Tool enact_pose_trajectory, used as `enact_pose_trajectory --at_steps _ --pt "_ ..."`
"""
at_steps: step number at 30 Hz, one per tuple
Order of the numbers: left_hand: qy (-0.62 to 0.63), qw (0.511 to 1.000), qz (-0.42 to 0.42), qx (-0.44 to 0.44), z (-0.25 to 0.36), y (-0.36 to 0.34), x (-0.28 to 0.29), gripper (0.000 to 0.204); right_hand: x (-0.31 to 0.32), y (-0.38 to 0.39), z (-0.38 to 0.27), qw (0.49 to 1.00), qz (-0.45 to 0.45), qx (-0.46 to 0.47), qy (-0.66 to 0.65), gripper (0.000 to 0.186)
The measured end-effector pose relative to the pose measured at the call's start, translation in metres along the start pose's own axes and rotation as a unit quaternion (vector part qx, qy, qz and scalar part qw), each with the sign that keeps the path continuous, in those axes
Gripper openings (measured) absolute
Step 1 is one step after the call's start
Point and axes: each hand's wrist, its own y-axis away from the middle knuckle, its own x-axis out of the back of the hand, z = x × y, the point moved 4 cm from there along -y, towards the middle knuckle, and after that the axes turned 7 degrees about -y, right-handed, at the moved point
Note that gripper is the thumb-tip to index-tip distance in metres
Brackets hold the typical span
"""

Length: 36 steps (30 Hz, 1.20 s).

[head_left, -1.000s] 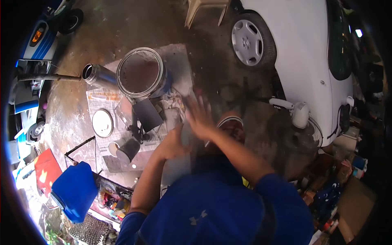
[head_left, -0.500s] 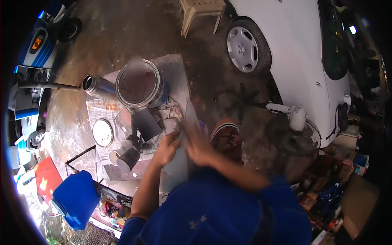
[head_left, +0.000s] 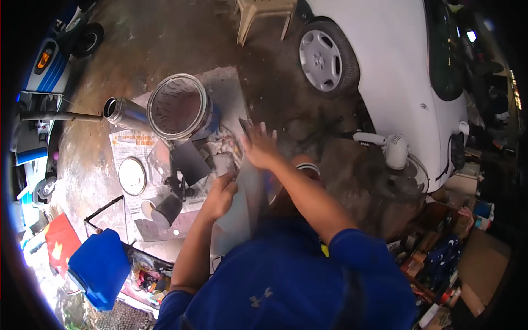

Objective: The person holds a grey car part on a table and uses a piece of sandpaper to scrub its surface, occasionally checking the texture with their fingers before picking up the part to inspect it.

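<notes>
Your right hand (head_left: 260,147) is reaching forward again, fingers spreading at a dark piece (head_left: 245,125), suggesting repeated strokes; your left hand (head_left: 220,196) is curling, hold unclear.

2 hands (head_left: 221,198) (head_left: 260,147), 1 bucket (head_left: 211,120), 1 chair (head_left: 263,8)

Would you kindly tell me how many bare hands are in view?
2: the left hand, fingers curled, right of the grey cylindrical container; and the right hand, fingers extended, farther forward and right. No other hand shows.
</notes>
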Motion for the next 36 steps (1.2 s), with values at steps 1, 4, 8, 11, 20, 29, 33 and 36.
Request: enact_pose_trajectory --at_steps 1,4,8,11,20,29,33,36 --pt "0.0 1.0 0.002 -0.005 0.0 0.0 -0.003 0.051 0.006 -0.016 0.003 0.999 -0.034 -0.041 0.004 0.071" --pt "0.04 0.998 0.054 -0.006 -0.025 -0.003 -0.003 0.051 -0.022 0.11 -0.03 0.993 0.019 0.093 0.069 0.065" --pt "0.034 0.997 0.066 -0.033 -0.003 0.001 -0.003 0.05 -0.004 0.049 -0.004 0.997 0.029 0.07 0.02 0.062" --pt "0.014 0.999 0.034 0.017 0.002 -0.001 -0.007 0.049 0.005 0.035 -0.005 0.996 0.018 0.062 0.054 0.062" --pt "-0.074 0.997 -0.01 -0.009 0.008 -0.006 0.008 0.047 -0.003 -0.046 0.051 0.94 0.072 -0.133 -0.306 0.069" --pt "-0.564 0.804 -0.014 -0.189 0.037 -0.053 0.006 0.086 -0.053 0.006 0.06 0.639 0.153 -0.099 -0.747 0.068" --pt "-0.617 0.759 -0.03 -0.208 0.047 -0.016 -0.022 0.09 -0.069 0.014 0.102 0.634 0.164 -0.1 -0.749 0.062" --pt "-0.614 0.754 -0.075 -0.221 0.052 0.039 -0.039 0.094 -0.081 0.017 0.134 0.678 0.16 -0.1 -0.711 0.062"
